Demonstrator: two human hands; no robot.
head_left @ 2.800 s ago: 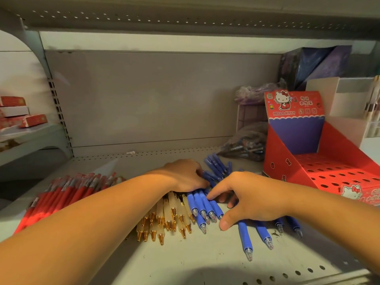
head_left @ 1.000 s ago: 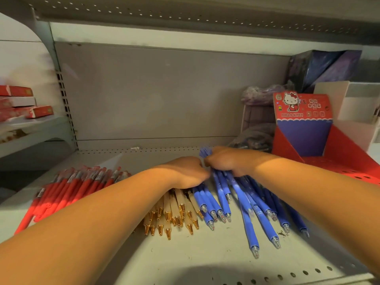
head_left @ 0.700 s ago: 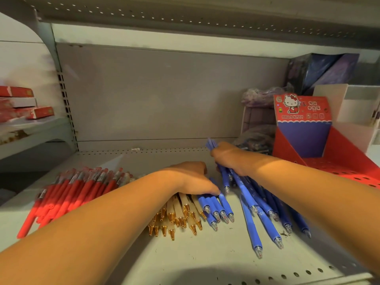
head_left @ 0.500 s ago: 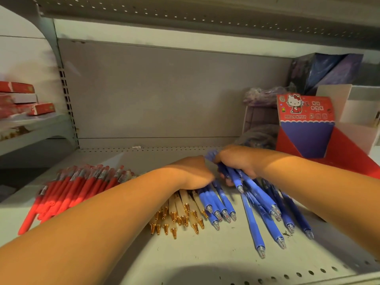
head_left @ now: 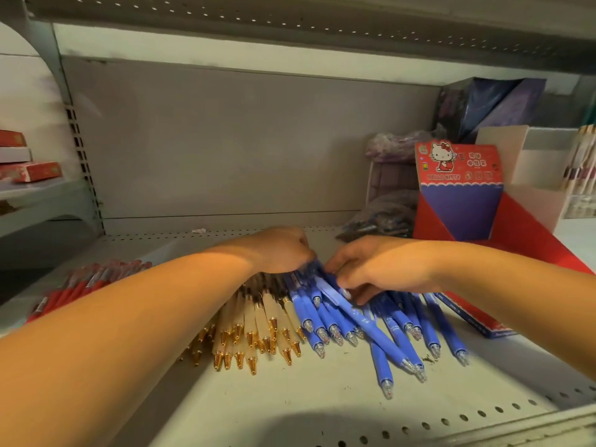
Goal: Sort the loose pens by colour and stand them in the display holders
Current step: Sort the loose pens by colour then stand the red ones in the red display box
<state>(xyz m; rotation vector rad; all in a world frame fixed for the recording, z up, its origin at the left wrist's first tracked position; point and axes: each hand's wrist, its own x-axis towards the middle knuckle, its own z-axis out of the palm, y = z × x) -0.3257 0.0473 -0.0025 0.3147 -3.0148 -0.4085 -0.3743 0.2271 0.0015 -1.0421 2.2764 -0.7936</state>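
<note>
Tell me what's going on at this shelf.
A person is sorting pens lying on the shelf. The right hand grips a few blue pens at their upper ends; the left hand sits on the pen ends beside it, fingers hidden. Red pens lie grouped at left, cream pens in the middle. The red holder at right shows no pens yet.

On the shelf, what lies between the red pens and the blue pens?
The head view shows cream pens with gold tips between the red pens and blue pens, partly under the left forearm.
</note>
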